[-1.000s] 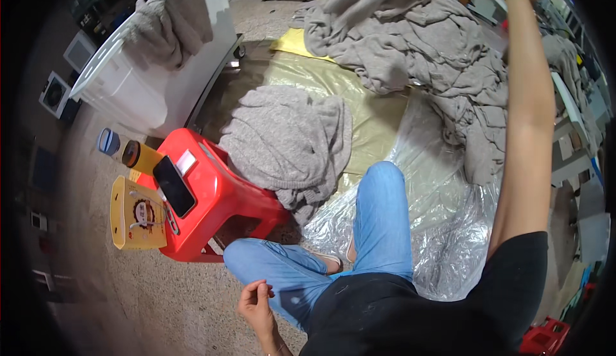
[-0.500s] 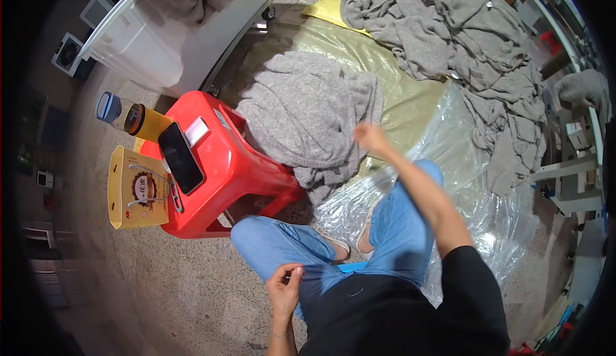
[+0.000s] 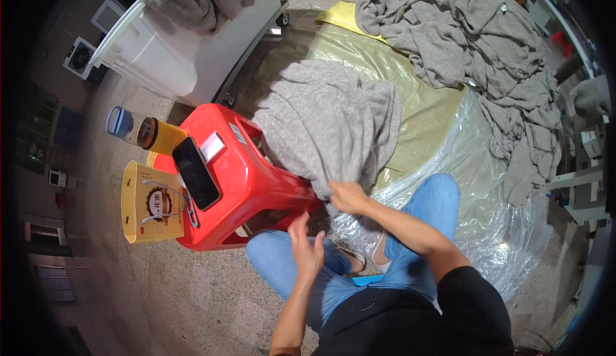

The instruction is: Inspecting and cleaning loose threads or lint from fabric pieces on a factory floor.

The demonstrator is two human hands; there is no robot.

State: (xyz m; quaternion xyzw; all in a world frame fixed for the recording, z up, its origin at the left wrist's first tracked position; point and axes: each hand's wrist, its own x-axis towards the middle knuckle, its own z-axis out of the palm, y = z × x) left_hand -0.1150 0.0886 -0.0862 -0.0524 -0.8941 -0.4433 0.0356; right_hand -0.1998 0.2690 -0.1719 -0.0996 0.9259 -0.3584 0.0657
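Note:
A heap of grey knit fabric point(image 3: 321, 112) lies on the plastic sheeting in front of me, right of the red stool. My right hand point(image 3: 348, 197) is closed on the near edge of this fabric and draws it into taut folds toward me. My left hand point(image 3: 307, 250) hovers over my left knee, fingers apart and pointing toward the fabric, with nothing in it. The pinched bit of cloth is partly hidden by my right fingers.
On the red stool point(image 3: 224, 150) rest a black phone point(image 3: 196, 173), small scissors point(image 3: 191, 211) and a white card. A yellow paper bag point(image 3: 151, 211) and a bottle point(image 3: 125, 126) stand left of it. Behind is a white wheeled bin point(image 3: 186, 54); more grey fabric point(image 3: 462, 41) is piled far right.
My right hand has come down and left from the fabric's right side and grips its near edge, stretching it. My left hand has risen forward and its fingers have spread.

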